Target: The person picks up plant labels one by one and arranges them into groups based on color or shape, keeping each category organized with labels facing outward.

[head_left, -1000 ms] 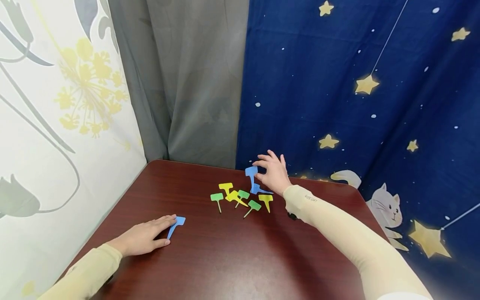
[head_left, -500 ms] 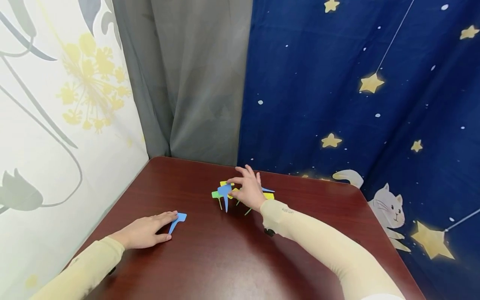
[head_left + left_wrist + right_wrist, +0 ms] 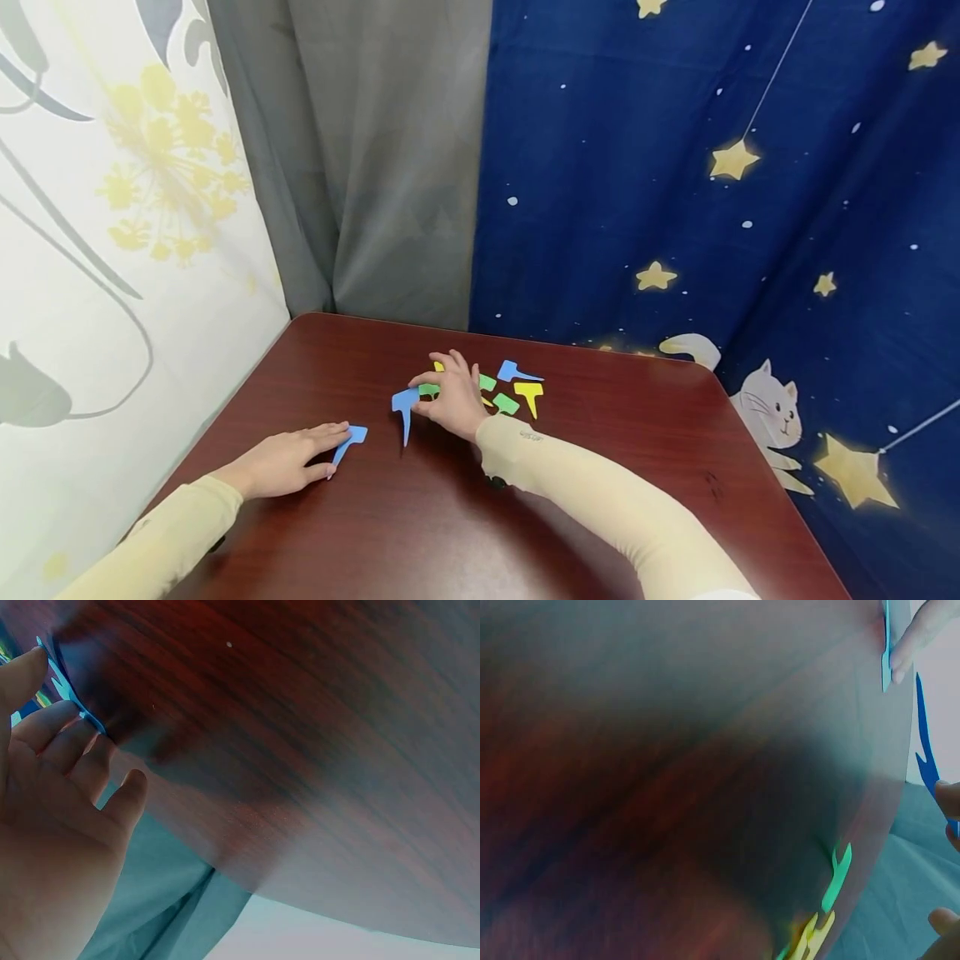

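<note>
My right hand (image 3: 450,398) pinches a blue T-shaped plant label (image 3: 405,402) by its wide head, its pointed stem hanging down above the table. In the right wrist view this blue label (image 3: 925,754) is held at its head by the fingertips. My left hand (image 3: 288,461) rests on the table at the left, its fingers fairly straight. Its fingertips touch the head of another blue plant label (image 3: 358,435), and the thumb lies near the stem's tip. In the left wrist view that label (image 3: 69,688) spans from thumb to fingers.
Behind and right of my right hand lie green labels (image 3: 506,404), yellow labels (image 3: 528,390) and a third blue label (image 3: 509,372). My right hand partly hides several of them. The dark red-brown table (image 3: 420,517) ends at a grey curtain (image 3: 405,208) and a blue starry curtain (image 3: 585,208).
My right hand has carried the blue label leftward and nearer, from above the other blue label past the yellow and green ones. My left hand has stayed in place on its label.
</note>
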`<state>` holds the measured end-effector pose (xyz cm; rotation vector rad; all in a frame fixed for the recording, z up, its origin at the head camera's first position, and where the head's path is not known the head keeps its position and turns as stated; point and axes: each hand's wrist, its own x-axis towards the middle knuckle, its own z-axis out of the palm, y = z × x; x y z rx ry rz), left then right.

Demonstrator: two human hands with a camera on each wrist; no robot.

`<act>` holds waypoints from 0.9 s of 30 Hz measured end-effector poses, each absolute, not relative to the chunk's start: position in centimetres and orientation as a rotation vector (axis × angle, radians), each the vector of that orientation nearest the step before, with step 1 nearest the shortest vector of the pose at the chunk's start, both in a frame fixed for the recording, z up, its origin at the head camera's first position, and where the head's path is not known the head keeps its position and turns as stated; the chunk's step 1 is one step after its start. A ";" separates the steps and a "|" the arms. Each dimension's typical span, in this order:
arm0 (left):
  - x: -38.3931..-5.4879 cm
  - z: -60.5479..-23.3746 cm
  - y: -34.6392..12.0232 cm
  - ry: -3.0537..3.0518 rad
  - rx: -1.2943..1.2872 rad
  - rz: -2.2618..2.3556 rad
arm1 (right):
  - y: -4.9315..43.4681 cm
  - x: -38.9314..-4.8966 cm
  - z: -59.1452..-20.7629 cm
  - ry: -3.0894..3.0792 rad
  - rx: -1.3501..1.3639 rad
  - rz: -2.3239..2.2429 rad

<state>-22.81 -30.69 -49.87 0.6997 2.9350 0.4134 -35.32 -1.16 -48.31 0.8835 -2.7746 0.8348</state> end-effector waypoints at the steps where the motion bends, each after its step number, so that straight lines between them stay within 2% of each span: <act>1: -22.8 -49.8 -30.7 2.936 0.698 0.413 | -1.4 -35.2 -48.5 -2.777 0.871 0.833; 15: -22.6 -49.9 -30.9 2.954 0.698 0.385 | -4.6 -32.2 -48.8 -2.789 0.751 0.965; 27: -22.8 -49.7 -31.2 2.972 0.698 0.382 | -5.6 -31.0 -49.9 -2.816 0.665 0.873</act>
